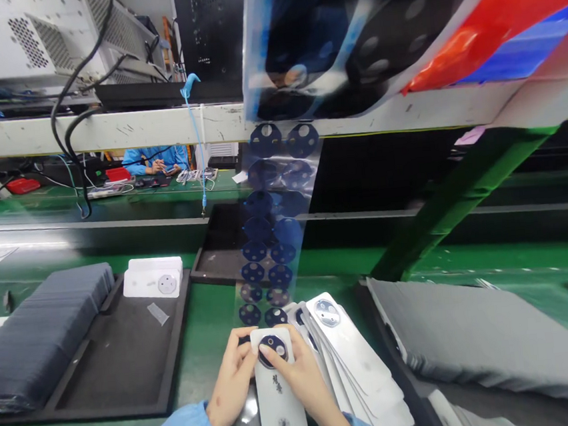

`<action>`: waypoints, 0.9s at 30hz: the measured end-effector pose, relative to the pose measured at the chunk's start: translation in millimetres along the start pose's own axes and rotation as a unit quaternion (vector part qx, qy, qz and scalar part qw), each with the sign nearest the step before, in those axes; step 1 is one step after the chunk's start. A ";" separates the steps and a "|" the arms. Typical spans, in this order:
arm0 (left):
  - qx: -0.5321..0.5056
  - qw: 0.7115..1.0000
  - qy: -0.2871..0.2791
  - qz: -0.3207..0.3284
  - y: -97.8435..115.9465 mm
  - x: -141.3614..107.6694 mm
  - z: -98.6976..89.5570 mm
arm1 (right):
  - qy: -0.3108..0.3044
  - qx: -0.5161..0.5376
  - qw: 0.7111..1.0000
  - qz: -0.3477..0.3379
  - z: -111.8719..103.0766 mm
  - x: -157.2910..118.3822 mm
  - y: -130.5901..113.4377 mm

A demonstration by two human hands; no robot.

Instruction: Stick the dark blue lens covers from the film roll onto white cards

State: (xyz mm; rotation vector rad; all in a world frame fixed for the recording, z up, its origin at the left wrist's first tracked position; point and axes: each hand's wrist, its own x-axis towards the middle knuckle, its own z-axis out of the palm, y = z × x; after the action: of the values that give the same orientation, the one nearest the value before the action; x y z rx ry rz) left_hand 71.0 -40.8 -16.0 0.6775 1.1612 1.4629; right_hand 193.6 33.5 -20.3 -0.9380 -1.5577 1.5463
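Observation:
A white phone back cover (281, 407) stands lengthwise before me, with dark characters and a small round mark on it. My left hand (233, 375) is closed on its upper left edge, the thumb beside a dark round camera sticker (272, 349). My right hand (307, 375) grips the upper right side and lays its thumb on that sticker; the fingers behind the cover are hidden. Just beyond hangs a clear strip of dark round stickers (255, 251), its lower end near my fingertips. A fanned pile of white back covers (361, 359) lies right of my right hand.
At left, a black tray (123, 369) holds a row of grey-wrapped pieces (49, 329) and some white covers (152, 277). Another grey-covered stack (501, 333) stands at right. A metal shelf beam (155, 128) crosses above, with cables hanging. A co-worker (155, 160) sits beyond.

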 end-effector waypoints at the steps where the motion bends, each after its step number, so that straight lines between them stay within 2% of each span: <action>1: -0.004 1.000 -0.017 -0.009 2.1 -0.7 0.5 | 0.009 -0.005 1.000 -0.006 -0.5 0.9 -1.6; 4: -0.005 0.997 -0.073 -0.023 7.4 -0.8 1.0 | 0.019 -0.012 1.000 -0.015 -3.5 4.3 -6.5; 6: 0.016 0.996 -0.084 -0.022 8.0 0.7 0.3 | 0.022 -0.019 1.000 -0.007 -6.0 5.1 -7.6; 10: 0.010 1.000 -0.025 0.016 5.2 3.4 -0.1 | 0.034 -0.046 0.998 -0.017 -4.5 -6.3 -1.5; 12: -0.010 0.999 0.004 0.038 5.6 2.3 3.1 | 0.049 -0.113 0.990 -0.066 0.9 -17.2 4.5; 15: 0.004 0.999 -0.008 0.037 12.8 -3.8 11.8 | 0.085 -0.235 0.957 -0.144 5.7 -27.9 11.5; 17: 0.050 0.997 -0.031 0.049 24.3 -8.7 14.5 | 0.099 -0.260 0.946 -0.168 -2.7 -27.2 12.2; 20: 0.177 0.977 -0.001 0.115 52.0 -10.4 0.9 | 0.130 -0.255 0.942 -0.173 -39.4 -16.8 11.3; 22: 0.301 0.940 0.039 0.155 73.6 -4.8 -23.3 | 0.160 -0.293 0.928 -0.166 -73.1 -7.3 14.9; 23: 0.380 0.909 0.055 0.165 83.8 0.3 -39.1 | 0.165 -0.322 0.920 -0.152 -89.2 -2.7 18.8; 24: 0.470 0.863 0.068 0.171 93.0 6.8 -56.7 | 0.184 -0.344 0.911 -0.134 -103.2 1.4 24.0; 27: 0.709 0.681 0.101 0.152 112.7 31.4 -112.1 | 0.169 -0.382 0.902 -0.112 -125.9 8.4 41.6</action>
State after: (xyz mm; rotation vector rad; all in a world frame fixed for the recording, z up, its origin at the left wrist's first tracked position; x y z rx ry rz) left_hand -80.4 -35.1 41.5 1.8354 2.4176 0.5714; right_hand 301.3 99.3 -61.4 -1.2969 -1.9454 0.5365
